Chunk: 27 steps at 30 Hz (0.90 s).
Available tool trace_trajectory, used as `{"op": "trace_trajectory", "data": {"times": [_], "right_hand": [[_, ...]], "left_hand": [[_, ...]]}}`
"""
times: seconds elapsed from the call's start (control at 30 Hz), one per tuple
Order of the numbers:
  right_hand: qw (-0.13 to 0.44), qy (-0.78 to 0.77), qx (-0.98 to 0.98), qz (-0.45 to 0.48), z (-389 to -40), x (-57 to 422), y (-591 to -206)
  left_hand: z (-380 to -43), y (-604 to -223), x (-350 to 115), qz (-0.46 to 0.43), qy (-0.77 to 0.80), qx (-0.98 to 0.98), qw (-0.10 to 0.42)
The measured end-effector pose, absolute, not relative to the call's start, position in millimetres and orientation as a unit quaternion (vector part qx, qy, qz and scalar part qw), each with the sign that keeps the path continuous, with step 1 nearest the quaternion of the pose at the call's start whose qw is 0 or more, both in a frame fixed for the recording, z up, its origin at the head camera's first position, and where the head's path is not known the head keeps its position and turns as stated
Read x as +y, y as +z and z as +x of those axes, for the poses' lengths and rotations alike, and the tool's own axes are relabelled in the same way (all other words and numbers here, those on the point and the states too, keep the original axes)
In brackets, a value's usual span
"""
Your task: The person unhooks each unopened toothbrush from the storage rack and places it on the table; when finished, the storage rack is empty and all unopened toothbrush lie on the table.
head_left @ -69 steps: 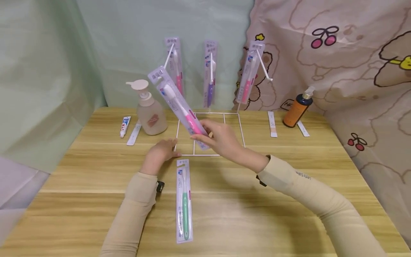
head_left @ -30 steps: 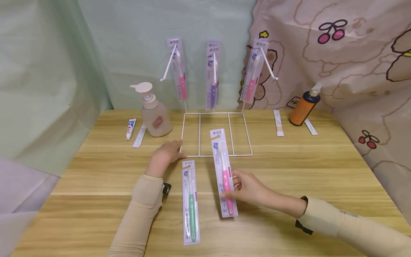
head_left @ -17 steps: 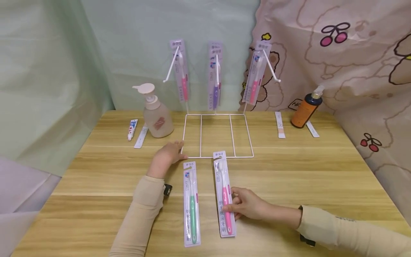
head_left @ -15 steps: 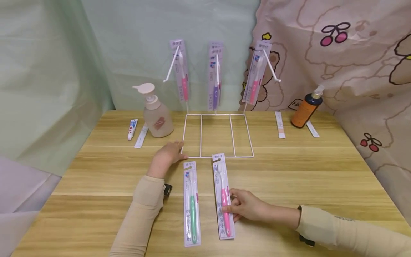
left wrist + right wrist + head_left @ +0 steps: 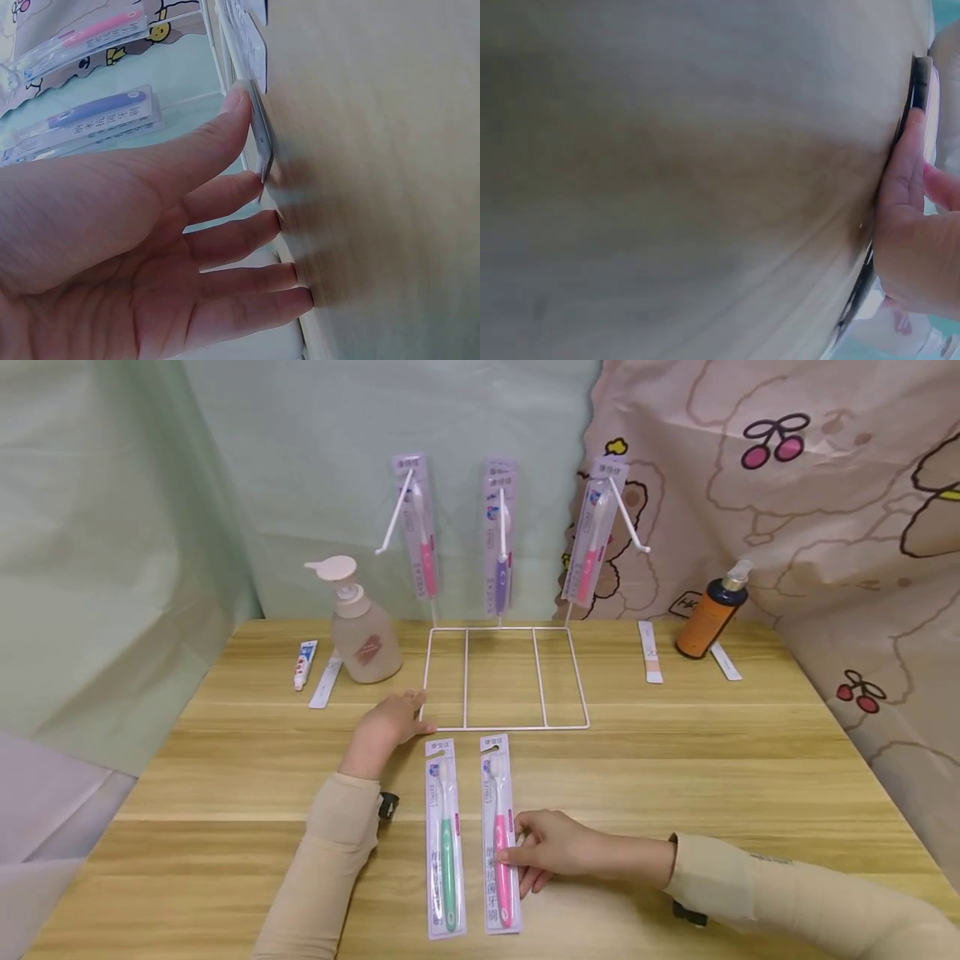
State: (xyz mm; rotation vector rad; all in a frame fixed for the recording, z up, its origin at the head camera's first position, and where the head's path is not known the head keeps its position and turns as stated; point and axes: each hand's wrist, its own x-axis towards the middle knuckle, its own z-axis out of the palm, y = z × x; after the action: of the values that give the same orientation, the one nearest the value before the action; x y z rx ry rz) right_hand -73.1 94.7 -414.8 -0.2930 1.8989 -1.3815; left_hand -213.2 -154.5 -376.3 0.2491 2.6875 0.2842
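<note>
My right hand [image 5: 558, 846] pinches the right edge of a packaged pink toothbrush [image 5: 501, 827], thumb on its front. The pack lies on the table, roughly parallel to a packaged green toothbrush [image 5: 447, 843] on its left. My left hand [image 5: 390, 727] rests at the front left corner of a white wire rack [image 5: 504, 727]. In the left wrist view its fingers [image 5: 240, 240] are stretched, with their tips against the table. Packaged toothbrushes hang on the rack's hooks: pink [image 5: 427, 568] at left, purple [image 5: 502, 578] in the middle, pink [image 5: 587, 572] at right.
A pump bottle [image 5: 365, 639], a small toothpaste tube [image 5: 304, 665] and a flat sachet [image 5: 325, 683] are left of the rack. Another sachet [image 5: 650, 652] and an orange spray bottle [image 5: 708, 620] stand or lie to its right. Cloth [image 5: 300, 460] hangs behind the table.
My right hand has brought the pink toothbrush pack from in front of the left hook down to the table, then leftward beside the green one. My left hand stays at the rack corner.
</note>
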Motion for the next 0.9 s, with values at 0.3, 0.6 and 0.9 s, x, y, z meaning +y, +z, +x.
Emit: {"op": "trace_trajectory", "data": {"times": [0.3,0.6,0.9], "right_hand": [[0.406,-0.411,0.802,-0.151,-88,82,-400],[0.410,-0.355,0.824,-0.162,-98,78,-394],[0.425,-0.335,0.823,-0.175,-105,78,-392]], "left_hand": [[-210,-377,-155,0.089,0.100,0.968,0.215],[-211,-374,-153,0.087,0.105,0.967,0.214],[-212,-375,-154,0.087,0.105,0.967,0.214]]}}
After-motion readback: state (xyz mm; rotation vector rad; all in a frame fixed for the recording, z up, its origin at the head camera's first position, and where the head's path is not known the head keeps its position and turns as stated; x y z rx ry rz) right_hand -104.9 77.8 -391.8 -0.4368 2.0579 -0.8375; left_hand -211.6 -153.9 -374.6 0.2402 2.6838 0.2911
